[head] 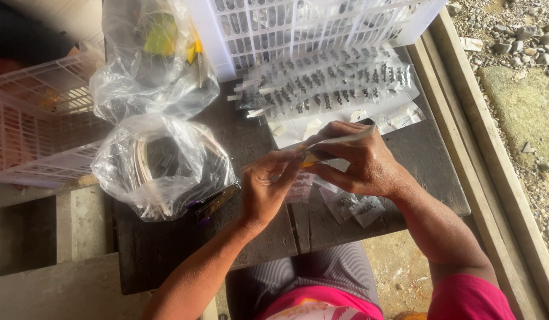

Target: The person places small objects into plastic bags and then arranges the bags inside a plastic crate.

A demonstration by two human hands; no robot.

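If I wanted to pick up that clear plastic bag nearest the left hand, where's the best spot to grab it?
Probably the bunched top of the clear plastic bag, coming from above. The plastic gathers there, while long thin pieces inside poke out low on the side facing the left hand.

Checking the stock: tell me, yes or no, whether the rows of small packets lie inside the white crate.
No: the packets lie on the dark table, in front of the crate.

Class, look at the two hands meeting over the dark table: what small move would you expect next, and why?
Probably laying the small clear packet onto the packet row ahead. The right hand pinches it, the left hand steadies a yellow bit, and similar packets already lie there.
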